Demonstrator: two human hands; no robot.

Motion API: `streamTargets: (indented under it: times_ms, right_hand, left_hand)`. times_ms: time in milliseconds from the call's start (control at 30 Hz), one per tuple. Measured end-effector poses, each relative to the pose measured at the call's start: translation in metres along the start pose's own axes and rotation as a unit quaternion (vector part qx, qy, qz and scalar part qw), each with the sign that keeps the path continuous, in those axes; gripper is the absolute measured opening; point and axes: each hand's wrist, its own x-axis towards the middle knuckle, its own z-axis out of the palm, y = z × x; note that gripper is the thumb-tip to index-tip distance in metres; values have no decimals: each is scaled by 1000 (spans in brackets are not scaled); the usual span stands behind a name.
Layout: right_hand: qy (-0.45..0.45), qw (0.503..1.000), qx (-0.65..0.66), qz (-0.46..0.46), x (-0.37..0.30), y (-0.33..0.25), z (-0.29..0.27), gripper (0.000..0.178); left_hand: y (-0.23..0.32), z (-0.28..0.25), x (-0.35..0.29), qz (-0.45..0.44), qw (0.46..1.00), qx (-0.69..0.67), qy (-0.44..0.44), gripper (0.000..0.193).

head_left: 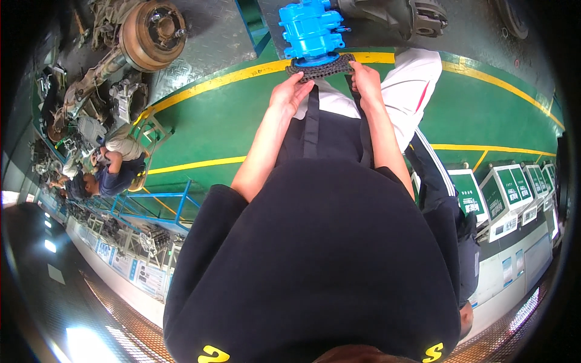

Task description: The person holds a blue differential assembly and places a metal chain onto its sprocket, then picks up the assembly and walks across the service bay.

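A wide dark link chain (319, 71) is stretched between my two hands, just in front of the blue metal housing (311, 33). The chain curves round the near end of the housing. My left hand (292, 93) holds its left end, fingers bent against the links. At the other end my right hand (366, 83) is closed with thumb and fingers pinching the chain. Dark straps hang from my waist below the hands. The housing stands on the dark bench top, and the chain covers part of its near edge.
A grey cast axle housing (387, 15) lies right of the blue housing. A rusty brake drum (154, 35) on an axle stands at the left. One person (115, 169) works at the left near blue railings (163, 206); another stands close behind at my right. Green-and-white cabinets (508, 193) line the right.
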Motion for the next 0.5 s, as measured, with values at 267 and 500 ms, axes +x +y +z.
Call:
streamTargets:
  times_ms: [267,500]
  right_hand:
    - [-64,996,40,46,-8,1,5,30]
    - [-46,999,-2,21,-2,5,14,35]
  left_hand:
    - [4,-4,-1,-12,998,67,18,20]
    - [3,-3,-1,-6,999,46,10,22]
